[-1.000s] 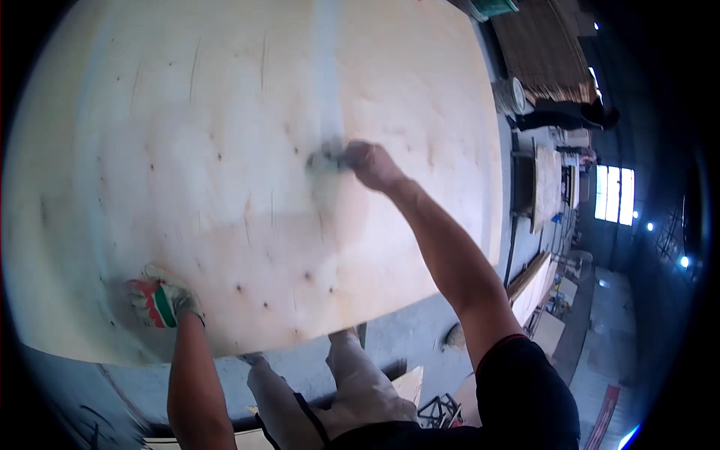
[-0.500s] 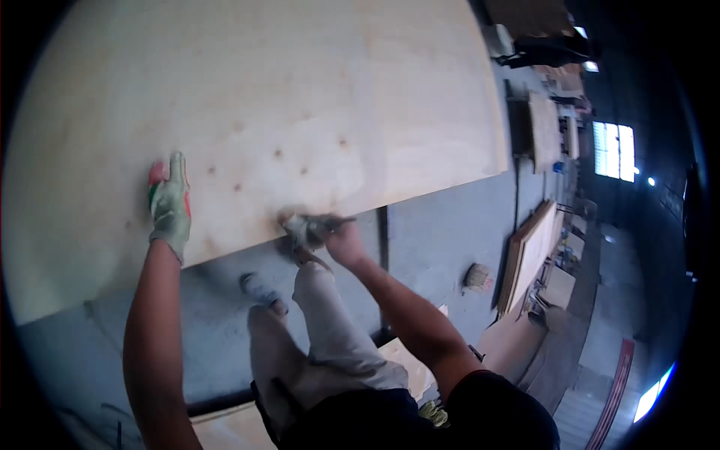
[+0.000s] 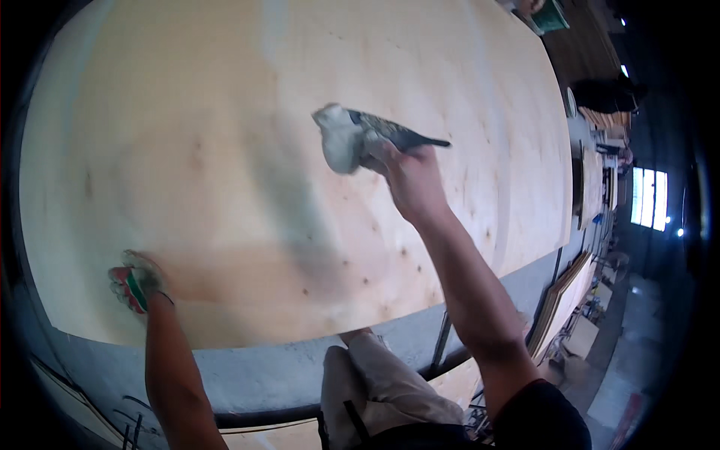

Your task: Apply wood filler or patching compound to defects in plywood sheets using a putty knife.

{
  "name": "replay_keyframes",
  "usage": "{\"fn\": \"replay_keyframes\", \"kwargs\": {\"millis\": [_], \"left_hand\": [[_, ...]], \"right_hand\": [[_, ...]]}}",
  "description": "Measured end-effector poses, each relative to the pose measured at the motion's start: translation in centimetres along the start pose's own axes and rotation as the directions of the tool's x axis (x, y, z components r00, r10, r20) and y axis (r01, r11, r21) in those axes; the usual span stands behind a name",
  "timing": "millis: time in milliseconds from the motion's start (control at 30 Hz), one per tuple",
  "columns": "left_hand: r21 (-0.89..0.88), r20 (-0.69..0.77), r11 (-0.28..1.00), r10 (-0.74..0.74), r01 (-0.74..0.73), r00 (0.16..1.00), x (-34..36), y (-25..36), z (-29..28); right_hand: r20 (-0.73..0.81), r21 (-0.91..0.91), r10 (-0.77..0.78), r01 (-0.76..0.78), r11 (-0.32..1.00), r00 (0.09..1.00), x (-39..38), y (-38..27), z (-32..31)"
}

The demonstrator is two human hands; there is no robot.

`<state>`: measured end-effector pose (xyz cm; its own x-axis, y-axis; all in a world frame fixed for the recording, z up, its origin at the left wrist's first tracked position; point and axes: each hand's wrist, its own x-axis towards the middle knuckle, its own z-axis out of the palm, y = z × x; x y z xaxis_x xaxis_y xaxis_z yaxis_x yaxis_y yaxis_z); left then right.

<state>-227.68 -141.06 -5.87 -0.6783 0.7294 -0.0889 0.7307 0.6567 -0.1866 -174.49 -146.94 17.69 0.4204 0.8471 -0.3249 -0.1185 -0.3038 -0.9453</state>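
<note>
A large pale plywood sheet spreads before me, with dark knots near its front edge. My left hand, in a whitish glove with red and green, rests on the sheet near its front left. Its fingers look bent and apart, and nothing shows in them. Above the middle of the sheet, my right hand grips a putty knife, with a broad pale end to the left and a dark part tapering to the right. The right fingers are partly hidden behind the tool. A soft shadow falls on the wood below it.
My legs are below the sheet's front edge, over a grey floor. At the right lean stacked boards. A green container stands at the far right corner, and a bright window lies beyond.
My right hand has risen from the sheet's front edge to above its middle, with the putty knife in it. My left hand's fingers have gone from stretched to bent. The view has shifted.
</note>
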Motion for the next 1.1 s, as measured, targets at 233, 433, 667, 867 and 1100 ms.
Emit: {"fn": "replay_keyframes", "kwargs": {"millis": [233,433,667,867,1100], "left_hand": [[0.035,-0.247,0.982,-0.170,0.184,0.954,-3.2,1.0,-1.0],[-0.064,-0.388,0.997,-0.073,0.053,0.919,-6.0,4.1,-7.5],[-0.150,-0.525,0.985,-0.147,0.079,0.838,-5.9,2.9,0.8],[-0.121,-0.250,0.976,0.146,-0.180,0.957,-13.7,1.5,-9.8],[0.046,-0.494,0.599,0.709,-0.799,0.503,9.0,-9.5,-13.7]], "right_hand": [[-0.237,-0.779,-0.194,-0.067,0.623,0.952,20.7,2.8,11.1],[0.342,-0.848,-0.220,0.401,0.346,0.914,16.1,4.3,8.5],[0.419,-0.775,-0.163,0.445,0.450,0.893,-11.4,12.2,5.9],[-0.022,-0.834,-0.236,0.112,0.541,0.971,-31.3,19.1,9.4],[0.010,-0.200,0.153,-0.148,0.969,0.988,-29.8,12.9,27.4]]}}
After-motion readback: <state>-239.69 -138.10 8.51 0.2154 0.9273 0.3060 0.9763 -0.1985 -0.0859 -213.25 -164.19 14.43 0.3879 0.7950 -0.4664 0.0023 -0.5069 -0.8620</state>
